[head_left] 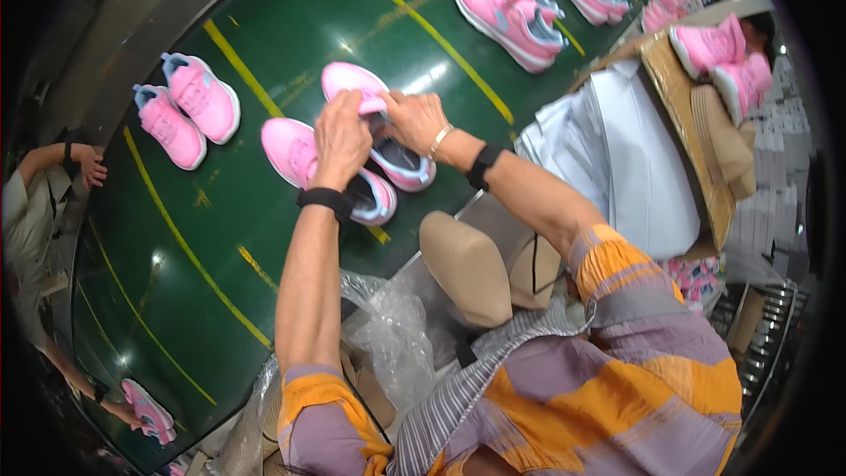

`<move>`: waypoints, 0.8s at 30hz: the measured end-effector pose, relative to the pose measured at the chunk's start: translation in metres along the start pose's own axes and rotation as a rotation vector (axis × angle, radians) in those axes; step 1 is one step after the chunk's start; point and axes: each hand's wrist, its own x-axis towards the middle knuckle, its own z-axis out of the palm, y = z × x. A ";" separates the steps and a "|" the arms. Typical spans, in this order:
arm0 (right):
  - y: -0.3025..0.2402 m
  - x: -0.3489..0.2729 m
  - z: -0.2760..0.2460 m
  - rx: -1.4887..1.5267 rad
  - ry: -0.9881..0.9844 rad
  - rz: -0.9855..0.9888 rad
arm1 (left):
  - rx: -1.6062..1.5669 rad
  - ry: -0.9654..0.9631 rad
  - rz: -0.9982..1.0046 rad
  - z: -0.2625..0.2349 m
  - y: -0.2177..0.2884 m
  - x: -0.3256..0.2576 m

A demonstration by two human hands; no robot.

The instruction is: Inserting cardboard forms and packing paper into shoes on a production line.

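Observation:
A pair of pink sneakers with pale blue collars rests on a green conveyor belt [304, 13] in front of me, toes pointing away. Both my hands meet over the far right sneaker [351, 79] of this pair. My left hand [344, 137] pinches its pink strap from the left. On the strap's other side, my right hand [418, 126] has its fingers closed on it too. The near left sneaker [286, 143] lies beneath my left wrist, partly covered by it; its dark insole shows at the heel.
Another pink pair [189, 106] stands at left on the belt, and several more sneakers [511, 13] at far right. A cardboard box [683, 115] holding white paper [630, 159] is at right. Beige shoe lasts [465, 269] and clear plastic [392, 326] lie near me. A co-worker's hand [88, 163] shows at left.

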 end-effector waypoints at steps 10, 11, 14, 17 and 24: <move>-0.007 -0.047 -0.081 0.103 0.254 0.030 | -0.411 -0.002 0.170 -0.063 0.169 0.010; -0.011 -0.080 -0.105 0.159 0.356 0.014 | -0.555 -0.090 0.258 -0.071 0.213 -0.001; -0.007 -0.187 -0.164 0.097 0.763 -0.061 | -1.041 -0.233 0.760 -0.086 0.335 -0.053; 0.001 -0.310 -0.204 0.094 0.808 0.199 | -1.180 -0.671 1.190 -0.102 0.407 -0.072; 0.042 -0.540 -0.232 0.104 1.003 0.923 | -1.656 -0.727 1.403 -0.077 0.506 -0.131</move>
